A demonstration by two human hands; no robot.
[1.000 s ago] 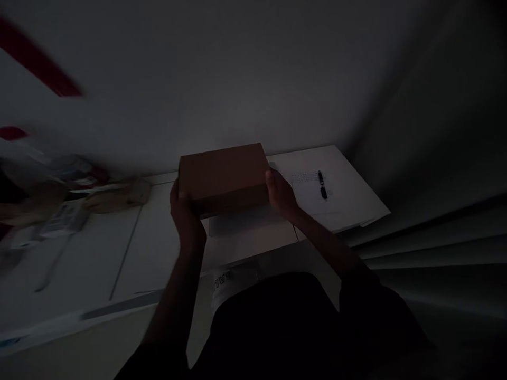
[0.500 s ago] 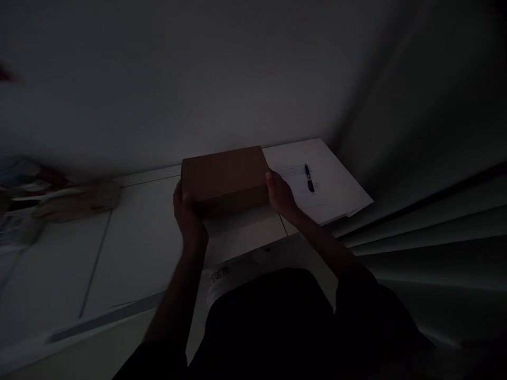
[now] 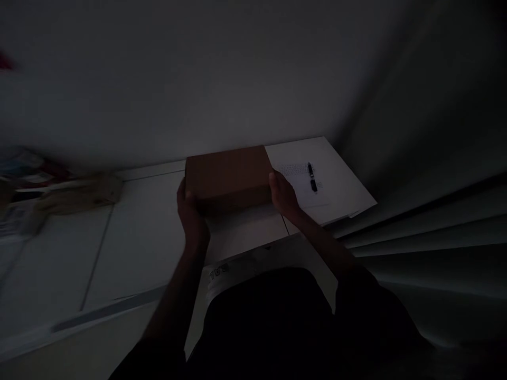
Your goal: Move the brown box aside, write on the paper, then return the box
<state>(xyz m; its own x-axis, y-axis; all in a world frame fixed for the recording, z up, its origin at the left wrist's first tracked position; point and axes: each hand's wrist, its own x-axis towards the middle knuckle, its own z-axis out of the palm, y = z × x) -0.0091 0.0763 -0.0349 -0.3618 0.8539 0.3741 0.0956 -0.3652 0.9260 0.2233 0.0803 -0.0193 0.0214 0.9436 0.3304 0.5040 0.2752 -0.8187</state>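
Note:
In dim light a closed brown cardboard box (image 3: 227,177) rests flat on a white table (image 3: 138,243), close to the wall. My left hand (image 3: 192,216) grips the box's left near corner. My right hand (image 3: 283,195) clasps its right side. Both arms reach forward from my dark-clothed body.
A sheet of paper (image 3: 312,184) with a black pen (image 3: 311,177) on it lies right of the box. At the far left, blurred, sit a tan packet (image 3: 79,195) and other clutter (image 3: 24,179). A grey wall stands behind; window blinds (image 3: 428,227) are at the right.
The box has come down slightly and moved toward the wall onto the table, both hands still on it. The view has shifted right, pushing the left clutter toward the edge.

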